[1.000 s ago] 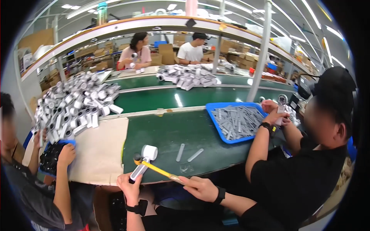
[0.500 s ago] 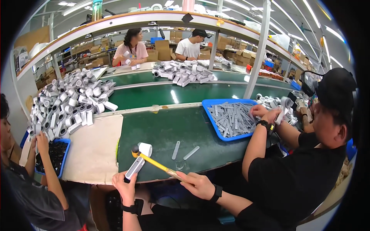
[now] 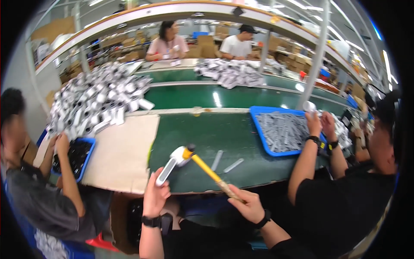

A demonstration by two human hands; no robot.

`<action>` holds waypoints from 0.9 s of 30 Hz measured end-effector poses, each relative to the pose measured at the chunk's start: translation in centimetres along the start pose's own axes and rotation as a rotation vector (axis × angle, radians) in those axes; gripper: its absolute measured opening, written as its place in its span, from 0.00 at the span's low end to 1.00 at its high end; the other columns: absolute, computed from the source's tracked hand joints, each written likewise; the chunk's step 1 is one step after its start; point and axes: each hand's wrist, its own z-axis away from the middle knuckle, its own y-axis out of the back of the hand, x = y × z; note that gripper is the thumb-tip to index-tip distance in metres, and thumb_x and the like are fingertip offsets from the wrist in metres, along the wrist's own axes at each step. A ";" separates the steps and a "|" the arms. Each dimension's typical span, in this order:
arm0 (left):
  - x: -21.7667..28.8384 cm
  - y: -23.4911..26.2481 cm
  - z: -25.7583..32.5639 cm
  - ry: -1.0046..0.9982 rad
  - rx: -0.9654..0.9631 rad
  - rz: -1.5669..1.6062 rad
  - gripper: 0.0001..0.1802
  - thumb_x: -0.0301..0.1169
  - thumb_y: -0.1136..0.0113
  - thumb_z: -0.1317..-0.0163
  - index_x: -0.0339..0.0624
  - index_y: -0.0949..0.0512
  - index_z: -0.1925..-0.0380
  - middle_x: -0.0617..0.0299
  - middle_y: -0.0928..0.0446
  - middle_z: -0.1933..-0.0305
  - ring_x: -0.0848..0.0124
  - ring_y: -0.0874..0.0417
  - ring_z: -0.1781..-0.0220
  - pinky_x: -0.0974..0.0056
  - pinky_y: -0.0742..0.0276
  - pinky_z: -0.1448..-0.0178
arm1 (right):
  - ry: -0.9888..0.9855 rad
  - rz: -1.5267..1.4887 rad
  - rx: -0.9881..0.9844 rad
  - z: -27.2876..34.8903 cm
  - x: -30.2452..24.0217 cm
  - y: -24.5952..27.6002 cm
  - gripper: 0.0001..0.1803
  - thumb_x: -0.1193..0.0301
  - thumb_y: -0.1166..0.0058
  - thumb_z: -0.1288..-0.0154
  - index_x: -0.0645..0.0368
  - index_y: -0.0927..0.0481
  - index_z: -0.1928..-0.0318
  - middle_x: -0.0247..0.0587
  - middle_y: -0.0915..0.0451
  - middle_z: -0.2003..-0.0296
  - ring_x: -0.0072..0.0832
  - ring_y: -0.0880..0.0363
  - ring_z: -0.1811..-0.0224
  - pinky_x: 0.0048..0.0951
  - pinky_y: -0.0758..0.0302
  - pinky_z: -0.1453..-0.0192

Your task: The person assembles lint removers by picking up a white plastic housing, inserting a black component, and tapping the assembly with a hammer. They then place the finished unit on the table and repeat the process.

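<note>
My left hand is closed round the lower end of a white plastic housing with a long handle and a round head. A pale grey strip shows along the handle's face. In my right hand is a hammer with a yellow shaft, gripped near its worn end. Its black and yellow head is at the housing's round head and partly covers it; whether they touch I cannot tell. Just beyond the hammer shaft, two loose grey strips lie on the green table.
A blue tray of grey strips stands at the right, beside a co-worker in black. At the left, another co-worker reaches by a blue tray of black parts. White housings are heaped behind a beige sheet.
The view has shifted, moving the scene rightward. The hammer head has gone from above the housing's handle to its round head, and the housing has turned slightly. The right co-worker's hands have separated.
</note>
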 end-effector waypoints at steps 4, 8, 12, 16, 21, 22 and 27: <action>-0.8 0.2 -1.0 -0.460 0.310 -0.870 0.21 0.43 0.38 0.34 0.39 0.24 0.49 0.57 0.20 0.64 0.69 0.22 0.69 0.64 0.27 0.65 | 0.002 0.013 -0.036 -0.1 0.0 0.0 0.27 0.79 0.36 0.41 0.64 0.23 0.39 0.49 0.15 0.55 0.26 0.16 0.55 0.23 0.25 0.48; -0.3 -0.1 -0.1 -0.854 0.483 -1.464 0.13 0.30 0.27 0.50 0.35 0.17 0.65 0.49 0.20 0.65 0.51 0.21 0.60 0.55 0.26 0.52 | 0.015 0.068 -0.160 -1.2 -1.2 -0.8 0.28 0.80 0.37 0.42 0.64 0.24 0.39 0.43 0.18 0.68 0.25 0.21 0.68 0.23 0.27 0.59; -0.7 1.1 -0.3 -0.777 0.461 -1.377 0.12 0.31 0.27 0.51 0.37 0.16 0.67 0.51 0.20 0.68 0.53 0.20 0.61 0.54 0.27 0.54 | 0.199 0.095 -0.072 -2.1 -2.9 -1.7 0.28 0.82 0.38 0.42 0.64 0.24 0.39 0.41 0.24 0.73 0.28 0.27 0.74 0.25 0.30 0.65; -1.1 1.4 -0.6 -0.808 0.454 -1.394 0.13 0.32 0.26 0.52 0.38 0.16 0.68 0.53 0.19 0.68 0.55 0.20 0.60 0.54 0.29 0.52 | 0.320 0.107 -0.044 -2.5 -2.1 -2.8 0.27 0.82 0.39 0.41 0.62 0.23 0.39 0.43 0.25 0.73 0.32 0.25 0.74 0.28 0.29 0.67; -1.1 1.9 -0.7 -0.788 0.478 -1.416 0.12 0.34 0.26 0.52 0.41 0.15 0.69 0.56 0.19 0.67 0.57 0.21 0.57 0.55 0.32 0.48 | 0.228 0.206 -0.198 -3.1 -2.7 -2.7 0.27 0.80 0.38 0.42 0.60 0.22 0.40 0.45 0.26 0.74 0.38 0.25 0.74 0.32 0.28 0.67; -1.1 1.8 -0.7 -0.780 0.463 -1.407 0.13 0.35 0.26 0.52 0.41 0.15 0.68 0.56 0.19 0.67 0.57 0.22 0.56 0.55 0.33 0.47 | 0.255 0.194 -0.146 -3.0 -2.5 -2.8 0.27 0.80 0.38 0.42 0.59 0.23 0.40 0.45 0.27 0.74 0.38 0.25 0.74 0.32 0.28 0.68; -1.2 1.8 -0.6 -0.783 0.477 -1.401 0.14 0.36 0.25 0.53 0.42 0.15 0.67 0.58 0.20 0.66 0.58 0.24 0.56 0.56 0.33 0.47 | 0.233 0.236 -0.187 -2.8 -1.7 -3.4 0.27 0.81 0.38 0.42 0.60 0.22 0.40 0.44 0.28 0.75 0.36 0.25 0.75 0.32 0.29 0.68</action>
